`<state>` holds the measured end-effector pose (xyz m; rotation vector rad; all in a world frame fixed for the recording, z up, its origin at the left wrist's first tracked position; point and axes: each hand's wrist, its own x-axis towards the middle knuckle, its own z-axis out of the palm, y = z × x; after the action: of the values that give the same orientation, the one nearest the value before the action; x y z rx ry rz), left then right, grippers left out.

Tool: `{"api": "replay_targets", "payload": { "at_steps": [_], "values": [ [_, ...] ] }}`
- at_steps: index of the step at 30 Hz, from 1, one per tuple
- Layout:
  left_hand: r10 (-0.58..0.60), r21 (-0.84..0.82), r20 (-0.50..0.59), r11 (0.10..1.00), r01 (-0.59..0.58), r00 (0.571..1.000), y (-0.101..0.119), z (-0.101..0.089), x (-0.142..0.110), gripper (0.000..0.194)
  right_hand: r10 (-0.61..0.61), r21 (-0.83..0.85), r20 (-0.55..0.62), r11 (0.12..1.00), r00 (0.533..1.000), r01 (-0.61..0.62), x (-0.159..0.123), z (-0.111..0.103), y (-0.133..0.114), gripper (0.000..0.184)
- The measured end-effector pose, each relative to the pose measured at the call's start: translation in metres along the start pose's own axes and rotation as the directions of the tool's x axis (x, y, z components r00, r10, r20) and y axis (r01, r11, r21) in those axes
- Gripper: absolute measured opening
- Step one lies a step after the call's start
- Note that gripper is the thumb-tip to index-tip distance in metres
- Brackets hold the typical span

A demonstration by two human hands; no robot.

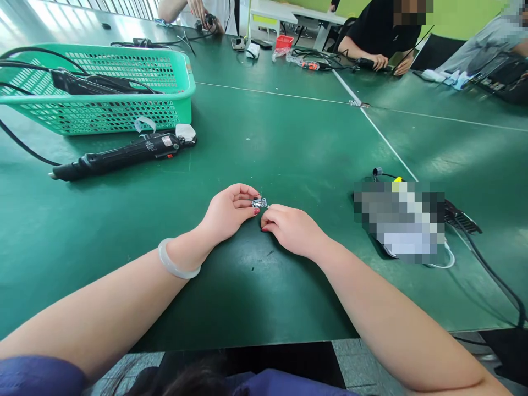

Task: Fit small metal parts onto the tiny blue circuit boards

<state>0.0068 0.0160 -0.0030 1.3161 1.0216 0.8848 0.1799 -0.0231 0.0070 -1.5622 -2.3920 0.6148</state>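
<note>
Between the thumb and fingers of my left hand (231, 212) is a small silvery metal part (259, 203) with a pattern of openings. It is too small for me to tell its exact kind. My right hand (289, 225) is closed in a pinch at the right end of this part, where a thin bit sticks out toward the fingertips. What the right fingers hold is hidden. Both hands are low over the green table (247, 159), close to its near edge.
A green plastic basket (187, 82) with black cables stands at the left. Before it lies a black electric screwdriver (124, 154). On the right are a blurred-out object (400, 220) and a black cable (490, 275). Other people (383, 33) sit across the table.
</note>
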Motion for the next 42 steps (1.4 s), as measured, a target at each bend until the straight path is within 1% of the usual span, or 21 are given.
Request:
{"api": "replay_targets", "payload": {
  "at_steps": [3, 6, 10, 13, 16, 18, 20, 22, 27, 33, 42],
  "values": [
    [-0.006, 0.013, -0.006, 1.0, 0.006, 1.0, 0.0009, 0.0003, -0.0004, 0.026, -0.009, 0.047, -0.057, 0.999, 0.998, 0.012, -0.0018, -0.0021, 0.0022, 0.016],
    [-0.012, 0.015, -0.008, 1.0, 0.012, 1.0, 0.0029, 0.001, -0.0007, 0.026, -0.013, 0.14, -0.162, 0.99, 0.987, 0.036, -0.0042, -0.006, 0.0034, 0.015],
    [-0.014, 0.021, 0.0, 1.0, 0.014, 1.0, 0.0033, 0.0011, -0.0013, 0.026, 0.029, 0.257, -0.32, 0.965, 0.947, 0.057, -0.0052, -0.0084, 0.004, 0.013],
    [-0.01, 0.039, 0.014, 0.999, 0.01, 1.0, 0.0023, 0.0007, -0.0016, 0.029, 0.076, 0.312, -0.381, 0.949, 0.921, 0.051, -0.0043, -0.0073, 0.0053, 0.012],
    [-0.007, 0.062, 0.028, 0.998, 0.005, 1.0, 0.0023, 0.001, -0.0027, 0.03, 0.096, 0.343, -0.428, 0.937, 0.898, 0.063, -0.0039, -0.0063, 0.0063, 0.02],
    [0.019, 0.089, 0.018, 0.996, -0.021, 1.0, 0.0028, 0.0017, -0.0041, 0.029, 0.099, 0.333, -0.455, 0.941, 0.885, 0.066, -0.0042, -0.0066, 0.0061, 0.027],
    [0.056, 0.113, 0.013, 0.992, -0.057, 0.998, 0.0033, 0.0026, -0.0057, 0.028, 0.112, 0.321, -0.462, 0.946, 0.88, 0.048, -0.0047, -0.0072, 0.0054, 0.027],
    [0.075, 0.115, 0.017, 0.99, -0.077, 0.997, 0.0038, 0.0033, -0.0069, 0.029, 0.14, 0.336, -0.453, 0.942, 0.88, 0.023, -0.0051, -0.0076, 0.0045, 0.024],
    [0.069, 0.121, -0.005, 0.99, -0.068, 0.998, 0.0046, 0.0031, -0.0067, 0.029, 0.197, 0.39, -0.429, 0.92, 0.882, -0.016, -0.005, -0.0064, 0.0043, 0.017],
    [0.075, 0.131, -0.005, 0.989, -0.074, 0.997, 0.0042, 0.0025, -0.0066, 0.032, 0.203, 0.437, -0.474, 0.899, 0.857, 0.029, -0.0033, -0.0047, 0.0064, 0.008],
    [0.081, 0.088, -0.002, 0.993, -0.081, 0.997, 0.0053, 0.0026, -0.0077, 0.032, 0.212, 0.468, -0.462, 0.883, 0.861, 0.034, -0.0027, -0.0037, 0.0046, 0.005]
  ]
}}
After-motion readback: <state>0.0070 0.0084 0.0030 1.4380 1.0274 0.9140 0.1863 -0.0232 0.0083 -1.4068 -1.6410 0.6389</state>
